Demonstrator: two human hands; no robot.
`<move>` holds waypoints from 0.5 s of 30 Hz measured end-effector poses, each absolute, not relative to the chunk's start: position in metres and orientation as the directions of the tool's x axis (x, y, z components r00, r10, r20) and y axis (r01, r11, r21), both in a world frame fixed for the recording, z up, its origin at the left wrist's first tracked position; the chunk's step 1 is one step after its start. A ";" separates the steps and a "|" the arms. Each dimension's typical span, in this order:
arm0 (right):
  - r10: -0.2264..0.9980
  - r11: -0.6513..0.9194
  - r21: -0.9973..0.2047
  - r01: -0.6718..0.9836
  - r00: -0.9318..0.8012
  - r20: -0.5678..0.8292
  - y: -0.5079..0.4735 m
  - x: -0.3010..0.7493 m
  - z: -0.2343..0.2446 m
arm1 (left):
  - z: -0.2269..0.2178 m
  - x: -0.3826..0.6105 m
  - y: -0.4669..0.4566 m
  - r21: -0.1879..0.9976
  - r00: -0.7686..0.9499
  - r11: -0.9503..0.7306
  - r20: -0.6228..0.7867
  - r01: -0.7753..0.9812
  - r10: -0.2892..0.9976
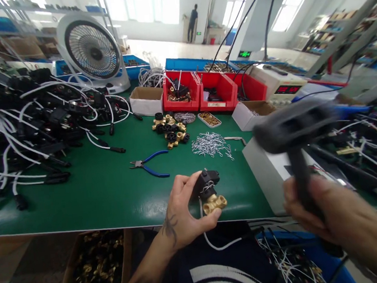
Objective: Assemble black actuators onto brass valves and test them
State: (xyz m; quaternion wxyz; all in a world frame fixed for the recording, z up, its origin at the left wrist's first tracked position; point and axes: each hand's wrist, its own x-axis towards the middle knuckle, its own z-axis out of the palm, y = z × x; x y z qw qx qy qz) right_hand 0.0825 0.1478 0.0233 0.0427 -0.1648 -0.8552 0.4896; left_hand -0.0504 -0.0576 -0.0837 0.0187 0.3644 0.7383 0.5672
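Observation:
My left hand [186,210] is closed around a motorised brass valve [213,202] at the table's front edge. The valve has a black actuator on top with a wire clip across its neck, and a white cable hangs down from it. My right hand [314,196] grips the handle of a black hammer [294,127], raised at the right and smeared by motion. Behind the left hand lie blue-handled pliers [150,164] with their handles apart. A pile of wire clips [209,145] rests beyond the valve, near several brass valve bodies [171,132].
Many cabled black actuators [39,116] crowd the left side by a fan [91,53]. Red bins [217,92] and a power supply [278,81] line the back. A white box [268,174] stands at the right. Below the edge are a carton [96,270] and a blue crate [341,273].

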 end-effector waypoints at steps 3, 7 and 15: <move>0.177 0.507 -0.778 0.370 -0.928 -0.327 0.148 0.081 0.022 | -0.084 -0.050 -0.058 0.861 -0.738 0.083 0.376 0.502 0.560; 0.336 0.422 -0.864 0.276 -0.932 -0.133 0.154 0.087 0.026 | -0.084 -0.050 -0.057 0.848 -0.724 0.081 0.393 0.524 0.567; 0.195 0.534 -0.763 0.364 -0.931 -0.307 0.150 0.080 0.020 | -0.084 -0.050 -0.057 0.860 -0.731 0.069 0.384 0.506 0.564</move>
